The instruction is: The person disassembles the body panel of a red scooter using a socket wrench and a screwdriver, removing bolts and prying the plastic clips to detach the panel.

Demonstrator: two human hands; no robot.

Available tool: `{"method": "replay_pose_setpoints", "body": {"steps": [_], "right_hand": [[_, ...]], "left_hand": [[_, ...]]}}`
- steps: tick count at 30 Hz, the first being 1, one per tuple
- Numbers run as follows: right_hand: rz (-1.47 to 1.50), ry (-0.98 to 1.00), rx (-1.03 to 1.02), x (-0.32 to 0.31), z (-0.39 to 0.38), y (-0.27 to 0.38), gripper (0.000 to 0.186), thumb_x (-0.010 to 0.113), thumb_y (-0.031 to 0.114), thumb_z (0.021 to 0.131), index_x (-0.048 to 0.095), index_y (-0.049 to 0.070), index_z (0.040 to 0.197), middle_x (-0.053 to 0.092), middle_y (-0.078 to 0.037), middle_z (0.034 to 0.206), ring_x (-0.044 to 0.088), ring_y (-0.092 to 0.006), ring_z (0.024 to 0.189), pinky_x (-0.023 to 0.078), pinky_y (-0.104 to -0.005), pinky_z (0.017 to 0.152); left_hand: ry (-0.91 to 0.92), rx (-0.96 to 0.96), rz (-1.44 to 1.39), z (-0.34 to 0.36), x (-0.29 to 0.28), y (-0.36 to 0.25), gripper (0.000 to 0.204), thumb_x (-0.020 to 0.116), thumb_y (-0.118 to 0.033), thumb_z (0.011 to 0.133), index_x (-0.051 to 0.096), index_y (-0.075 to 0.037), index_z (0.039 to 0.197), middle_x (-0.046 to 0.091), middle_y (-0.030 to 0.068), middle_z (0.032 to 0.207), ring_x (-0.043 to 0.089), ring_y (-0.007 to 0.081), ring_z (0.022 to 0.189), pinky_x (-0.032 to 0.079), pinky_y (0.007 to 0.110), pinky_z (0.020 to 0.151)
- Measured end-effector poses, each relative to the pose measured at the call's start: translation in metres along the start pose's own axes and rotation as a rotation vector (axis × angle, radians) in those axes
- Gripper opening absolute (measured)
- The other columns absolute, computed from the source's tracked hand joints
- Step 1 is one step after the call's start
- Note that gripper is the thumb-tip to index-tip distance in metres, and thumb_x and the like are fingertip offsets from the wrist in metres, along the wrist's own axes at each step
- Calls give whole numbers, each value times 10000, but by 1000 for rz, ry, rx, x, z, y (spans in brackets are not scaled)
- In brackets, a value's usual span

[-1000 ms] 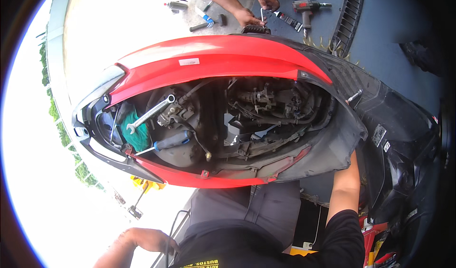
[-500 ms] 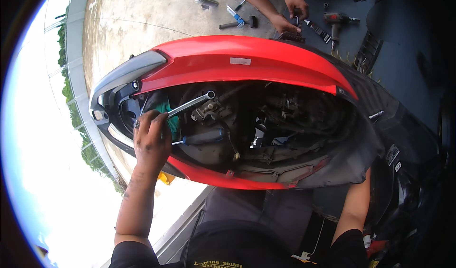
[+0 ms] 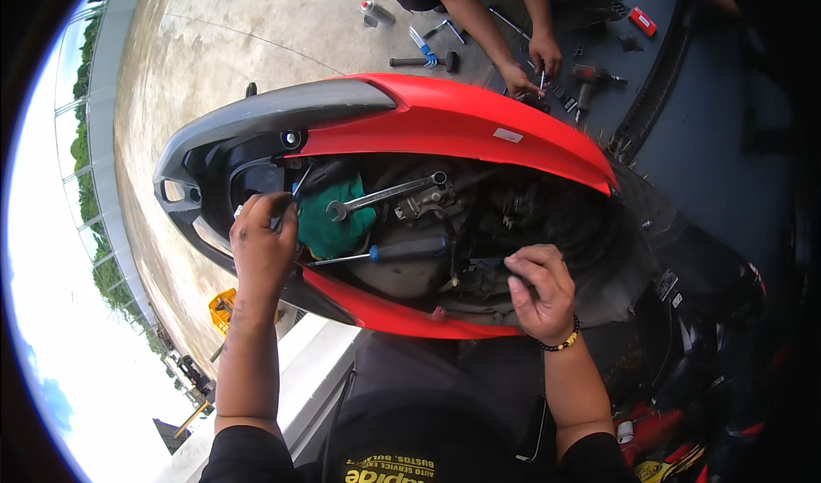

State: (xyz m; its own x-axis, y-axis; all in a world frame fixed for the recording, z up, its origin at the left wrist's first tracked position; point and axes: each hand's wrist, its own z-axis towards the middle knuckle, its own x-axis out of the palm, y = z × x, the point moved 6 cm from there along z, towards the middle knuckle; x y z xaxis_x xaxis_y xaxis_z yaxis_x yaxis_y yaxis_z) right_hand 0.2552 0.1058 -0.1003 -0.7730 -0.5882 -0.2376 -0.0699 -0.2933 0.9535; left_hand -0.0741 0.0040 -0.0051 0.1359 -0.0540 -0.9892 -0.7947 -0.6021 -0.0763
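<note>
A red and grey motor scooter body (image 3: 462, 106) stretches in front of me, its long opening showing dark engine parts. My left hand (image 3: 263, 239) is at the opening's left end, fingers bent together; whatever they may hold is hidden. Beside it a combination wrench (image 3: 385, 196) lies partly across a green cloth or glove (image 3: 329, 218). A thin metal rod (image 3: 302, 180) shows just above the fingers. Below the wrench rests a screwdriver (image 3: 410, 248) with a blue and black handle. Over the opening's right part hovers my right hand (image 3: 545, 295), fingers loosely curled, thumb apart, holding nothing visible.
Beyond the scooter, another person's hands (image 3: 530, 72) work near the floor. Around them lie a hammer (image 3: 425, 61), an impact wrench (image 3: 588, 85), a spray can (image 3: 376, 11) and a red box (image 3: 642, 21). A yellow object (image 3: 222, 310) stands at the lower left.
My left hand has let go of the wrench, which now lies on the green cloth or glove. My right hand has come from beyond the scooter's right side to over the opening.
</note>
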Motion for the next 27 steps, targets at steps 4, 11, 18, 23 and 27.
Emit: {"method": "replay_pose_setpoints", "body": {"steps": [4, 11, 18, 23, 27], "right_hand": [[-224, 176, -218, 110, 62, 48, 275, 619, 99, 824, 644, 59, 1095, 630, -93, 1122, 621, -256, 1022, 461, -379, 918], [-746, 192, -276, 190, 135, 75, 343, 497, 195, 882, 605, 35, 1165, 626, -100, 1136, 571, -232, 1117, 387, -381, 1004], [-782, 335, -256, 195, 147, 71, 246, 526, 155, 845, 619, 60, 1053, 627, -65, 1067, 571, -207, 1061, 408, -357, 915], [-750, 366, -258, 197, 149, 76, 210, 543, 154, 840, 621, 83, 1022, 619, -52, 1065, 562, -193, 1053, 406, -352, 892], [-753, 343, -274, 200, 148, 78, 195, 558, 155, 830, 615, 99, 1008, 617, -44, 1064, 560, -194, 1052, 401, -367, 880]], "left_hand": [[-137, 83, -204, -8, 11, 6, 203, 674, -34, 768, 673, -46, 970, 665, 120, 964, 663, 304, 886, 514, 363, 815], [-126, -93, -658, -8, 38, 43, 816, 669, 48, 759, 268, -51, 1463, 619, 156, 1156, 617, 258, 1073, 453, 358, 986], [-196, 103, -477, -22, -6, 67, 775, 426, 147, 760, 242, -36, 1490, 589, 161, 1203, 581, 250, 1138, 404, 370, 1045], [-238, -96, -726, -18, -16, 130, 627, 387, 153, 759, 453, 5, 1364, 638, 134, 1101, 627, 214, 1063, 446, 321, 997], [-213, -24, -774, -10, -19, 123, 450, 467, 107, 775, 573, 21, 1204, 650, 152, 1032, 647, 241, 1002, 472, 316, 926]]}}
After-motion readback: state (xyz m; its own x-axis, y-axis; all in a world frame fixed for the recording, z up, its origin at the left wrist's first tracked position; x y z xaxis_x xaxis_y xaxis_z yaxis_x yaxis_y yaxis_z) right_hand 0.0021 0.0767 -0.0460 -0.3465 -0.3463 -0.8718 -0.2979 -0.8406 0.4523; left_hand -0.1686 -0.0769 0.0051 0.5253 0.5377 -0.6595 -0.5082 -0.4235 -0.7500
